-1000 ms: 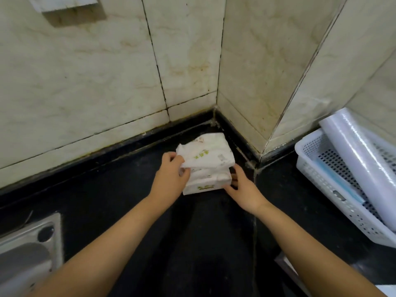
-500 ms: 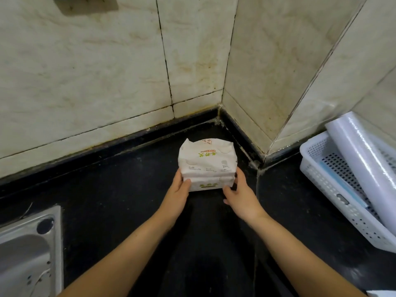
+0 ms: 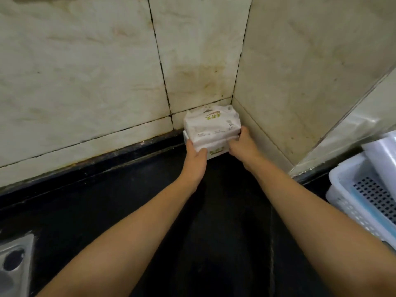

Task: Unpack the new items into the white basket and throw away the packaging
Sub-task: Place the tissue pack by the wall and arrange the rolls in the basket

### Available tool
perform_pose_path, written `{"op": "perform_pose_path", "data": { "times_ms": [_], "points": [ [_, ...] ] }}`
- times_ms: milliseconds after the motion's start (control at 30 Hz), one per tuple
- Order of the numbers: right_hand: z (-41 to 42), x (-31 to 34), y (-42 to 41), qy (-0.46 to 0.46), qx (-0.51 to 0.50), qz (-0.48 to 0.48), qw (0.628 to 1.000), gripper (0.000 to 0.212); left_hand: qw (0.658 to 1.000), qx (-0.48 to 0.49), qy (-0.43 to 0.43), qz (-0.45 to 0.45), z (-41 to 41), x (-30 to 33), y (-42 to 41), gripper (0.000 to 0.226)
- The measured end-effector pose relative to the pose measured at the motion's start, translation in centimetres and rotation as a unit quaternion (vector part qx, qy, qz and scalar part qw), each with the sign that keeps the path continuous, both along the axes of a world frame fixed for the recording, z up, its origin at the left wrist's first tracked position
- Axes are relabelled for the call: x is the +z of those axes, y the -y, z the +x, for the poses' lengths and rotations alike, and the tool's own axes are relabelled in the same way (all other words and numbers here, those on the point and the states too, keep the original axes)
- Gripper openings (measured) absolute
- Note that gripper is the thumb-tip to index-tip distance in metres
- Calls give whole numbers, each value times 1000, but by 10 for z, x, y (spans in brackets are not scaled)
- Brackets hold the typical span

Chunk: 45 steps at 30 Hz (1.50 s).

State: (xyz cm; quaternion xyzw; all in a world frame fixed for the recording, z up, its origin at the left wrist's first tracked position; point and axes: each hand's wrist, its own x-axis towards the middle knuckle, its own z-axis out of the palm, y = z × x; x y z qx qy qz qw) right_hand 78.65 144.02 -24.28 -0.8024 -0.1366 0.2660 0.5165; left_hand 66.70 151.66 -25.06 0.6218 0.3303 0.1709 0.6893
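Your left hand and right hand grip the stacked tissue packs from either side. The stack sits on the black counter in the wall corner, well apart from the white basket.

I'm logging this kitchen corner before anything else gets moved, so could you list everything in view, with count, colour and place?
tissue packs: a stack, exact count unclear, white with green print, pushed into the corner of the counter against the wall tiles
basket: one, white with a perforated bottom, right edge of the counter
roll: one, white, plastic-wrapped, lying in the basket, partly cut off
counter: one, black
wall tiles: several, cream, stained near the corner
sink: one, metal, bottom left corner
left hand: on the stack's left side
right hand: on the stack's right side
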Motion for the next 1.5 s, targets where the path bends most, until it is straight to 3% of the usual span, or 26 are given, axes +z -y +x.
{"op": "perform_pose_path", "data": {
  "times_ms": [200,367,533,667,867,1033,1133,1233,1300,1367,1433,1500],
  "points": [
    [-16,2,15,-13,-8,45,999,56,1000,-4,-4,17,-8,1,8,61],
    [-46,14,65,-7,11,5,1000,64,998,1,-51,29,-25,10,29,57],
    [-69,41,160,44,-3,-15,999,42,995,-43,-60,71,-30,34,84,55],
    [-84,68,244,78,-111,-13,991,32,975,-156,-9,158,-11,58,144,38],
    [-66,70,353,147,-178,-168,958,38,928,-292,55,224,22,62,231,24],
    [-22,34,378,109,-31,-257,960,39,896,-335,12,292,72,53,253,28],
    [-3,17,374,114,78,-306,942,40,842,-384,-46,376,97,45,255,28],
    [6,7,365,142,129,-364,912,57,711,-461,-142,511,113,37,254,34],
    [9,3,363,160,124,-388,899,65,668,-477,-172,545,122,35,254,35],
    [13,1,365,182,98,-378,902,53,680,-480,-176,525,133,36,255,32],
    [15,4,370,191,86,-368,906,43,718,-464,-170,489,145,40,256,27],
    [12,1,372,184,92,-362,909,53,736,-454,-162,476,159,42,256,27]
  ]
}}
